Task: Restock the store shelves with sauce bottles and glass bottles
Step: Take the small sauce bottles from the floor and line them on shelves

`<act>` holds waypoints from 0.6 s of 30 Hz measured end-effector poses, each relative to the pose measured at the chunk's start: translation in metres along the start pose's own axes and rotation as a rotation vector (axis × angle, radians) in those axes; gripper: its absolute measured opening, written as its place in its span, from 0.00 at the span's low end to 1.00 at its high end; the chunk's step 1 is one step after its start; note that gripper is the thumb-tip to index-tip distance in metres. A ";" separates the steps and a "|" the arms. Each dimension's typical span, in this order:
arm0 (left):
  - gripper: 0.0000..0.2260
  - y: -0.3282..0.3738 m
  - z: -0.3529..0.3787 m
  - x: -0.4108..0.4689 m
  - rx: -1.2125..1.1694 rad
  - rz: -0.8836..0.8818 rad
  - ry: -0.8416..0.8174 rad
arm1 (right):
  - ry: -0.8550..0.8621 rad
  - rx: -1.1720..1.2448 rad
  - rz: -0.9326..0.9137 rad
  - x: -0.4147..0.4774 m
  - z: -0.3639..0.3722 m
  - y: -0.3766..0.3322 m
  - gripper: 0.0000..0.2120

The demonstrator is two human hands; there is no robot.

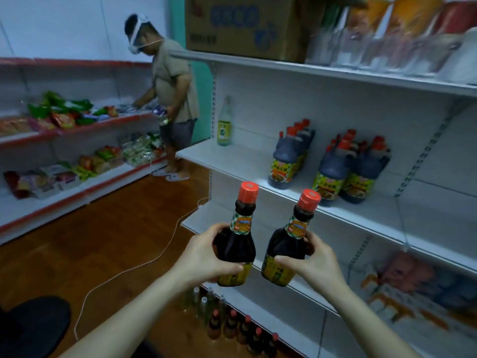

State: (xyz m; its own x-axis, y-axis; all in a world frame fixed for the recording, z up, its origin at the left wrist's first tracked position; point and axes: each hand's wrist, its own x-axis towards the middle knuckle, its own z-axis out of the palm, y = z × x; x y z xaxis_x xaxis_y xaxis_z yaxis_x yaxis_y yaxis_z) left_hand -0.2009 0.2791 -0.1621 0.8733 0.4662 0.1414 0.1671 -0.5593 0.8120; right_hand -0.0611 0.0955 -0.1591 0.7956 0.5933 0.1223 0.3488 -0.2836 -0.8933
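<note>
My left hand point(206, 257) grips a dark sauce bottle point(238, 233) with a red cap and yellow label, held upright. My right hand point(309, 262) grips a second sauce bottle point(290, 241) of the same kind, tilted slightly right. Both are raised in front of the white middle shelf point(232, 161). On that shelf stand several large dark sauce jugs point(289, 158) with red caps, a second group point(346, 171) beside them, and one clear glass bottle point(224, 122) at the far left. On the floor below stand several small sauce bottles point(242, 329) and clear glass bottles point(204, 301).
A cardboard box point(242, 24) and bagged goods point(387, 40) fill the top shelf. Packaged goods point(413, 293) lie on the lower shelf at right. Another person point(173, 99) stands at the red-edged snack shelves point(77, 130) at left. A white cable point(144, 262) crosses the wooden floor. A dark object point(33, 324) sits at bottom left.
</note>
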 end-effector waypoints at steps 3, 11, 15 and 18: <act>0.36 0.017 0.003 -0.015 0.009 0.040 -0.064 | 0.056 -0.025 0.030 -0.035 -0.017 -0.006 0.32; 0.36 0.068 0.052 -0.022 -0.051 0.135 -0.210 | 0.254 -0.132 0.118 -0.105 -0.094 0.003 0.31; 0.34 0.105 0.096 -0.015 -0.092 0.194 -0.269 | 0.365 -0.140 0.156 -0.130 -0.148 0.020 0.28; 0.31 0.144 0.141 -0.010 -0.128 0.239 -0.308 | 0.430 -0.155 0.160 -0.149 -0.199 0.036 0.26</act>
State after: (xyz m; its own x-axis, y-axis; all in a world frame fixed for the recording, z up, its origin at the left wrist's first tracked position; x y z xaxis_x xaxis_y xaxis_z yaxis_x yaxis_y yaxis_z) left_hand -0.1215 0.0973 -0.1267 0.9801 0.0953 0.1744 -0.0987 -0.5283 0.8433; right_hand -0.0690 -0.1532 -0.1237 0.9665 0.1776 0.1854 0.2491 -0.4739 -0.8446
